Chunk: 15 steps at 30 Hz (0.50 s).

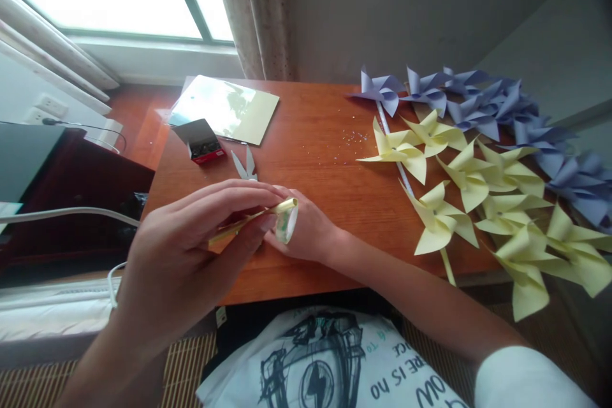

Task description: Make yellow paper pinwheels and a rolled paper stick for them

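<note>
Item: yellow paper strip (248, 222), narrow, its end curled into a loop. Pinched in the left grip (191, 248); right grip (306, 229) closed on the looped end, above the near table (315, 140) edge. Scissors (245, 164) just beyond. Pinwheels (459, 185) crowd the right side; centre bare.

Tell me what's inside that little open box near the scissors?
The small box sits open beside the scissors, showing something dark packed inside. It is too small and blurred to identify, and its raised flap hides part.
</note>
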Each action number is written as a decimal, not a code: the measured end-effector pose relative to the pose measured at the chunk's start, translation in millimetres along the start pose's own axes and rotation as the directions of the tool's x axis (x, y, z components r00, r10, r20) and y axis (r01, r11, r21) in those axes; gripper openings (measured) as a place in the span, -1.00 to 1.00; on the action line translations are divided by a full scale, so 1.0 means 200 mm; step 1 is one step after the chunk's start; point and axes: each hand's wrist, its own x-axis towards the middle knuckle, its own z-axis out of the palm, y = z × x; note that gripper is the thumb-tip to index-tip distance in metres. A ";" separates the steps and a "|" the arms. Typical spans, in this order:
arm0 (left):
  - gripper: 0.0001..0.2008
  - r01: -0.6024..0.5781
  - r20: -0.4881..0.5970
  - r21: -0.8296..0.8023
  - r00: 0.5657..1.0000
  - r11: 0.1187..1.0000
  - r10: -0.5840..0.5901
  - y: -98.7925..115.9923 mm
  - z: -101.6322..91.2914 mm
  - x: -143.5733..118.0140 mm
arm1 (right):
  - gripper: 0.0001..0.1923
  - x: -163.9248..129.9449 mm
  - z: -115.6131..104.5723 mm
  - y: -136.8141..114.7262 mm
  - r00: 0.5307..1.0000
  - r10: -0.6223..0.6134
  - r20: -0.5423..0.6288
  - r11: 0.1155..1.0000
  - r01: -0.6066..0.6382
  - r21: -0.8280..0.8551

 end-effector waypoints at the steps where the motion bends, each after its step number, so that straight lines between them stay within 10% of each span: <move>1: -0.77 0.002 0.001 0.008 1.000 1.000 -0.002 0.00 0.01 0.01 | -0.72 -0.05 -0.03 0.00 1.000 0.001 0.010 1.000 -0.001 -0.025; 7: -0.81 0.051 0.026 -0.070 0.998 0.996 -0.049 -0.03 0.10 0.07 | -0.84 -0.28 -0.23 -0.02 0.974 0.225 0.035 0.969 -0.220 -0.116; 15: -0.88 0.018 0.067 -0.018 0.998 1.000 -0.016 -0.06 0.21 0.13 | -0.67 -0.34 -0.31 -0.10 0.793 0.609 0.024 0.772 -0.585 -0.249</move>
